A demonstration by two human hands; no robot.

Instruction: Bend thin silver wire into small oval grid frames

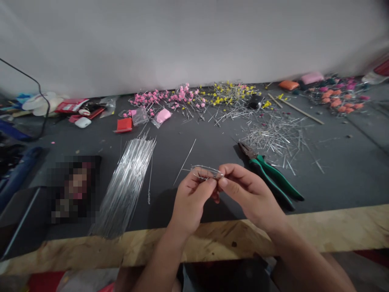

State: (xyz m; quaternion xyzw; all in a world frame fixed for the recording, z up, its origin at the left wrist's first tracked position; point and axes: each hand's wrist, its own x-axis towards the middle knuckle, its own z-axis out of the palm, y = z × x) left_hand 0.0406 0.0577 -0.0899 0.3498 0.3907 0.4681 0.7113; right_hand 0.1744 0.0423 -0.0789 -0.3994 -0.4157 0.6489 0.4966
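Note:
My left hand (191, 198) and my right hand (247, 194) meet above the near part of a dark table mat (212, 146). Both pinch a small bundle of thin silver wire (206, 172), held level between the fingertips. The left thumb and fingers close on its left part, the right fingers on its right end. A green-handled pair of pliers (270, 175) lies on the mat just right of my right hand. A single loose wire (184, 162) lies slanted just behind the hands.
A thick sheaf of long silver wires (127, 184) lies left of my hands. Cut wire scraps (275, 136) spread at the right. Pink and yellow bead flowers (194, 97) line the back by the wall. Orange pieces (337, 99) sit far right. A plywood edge (334, 229) runs along the front.

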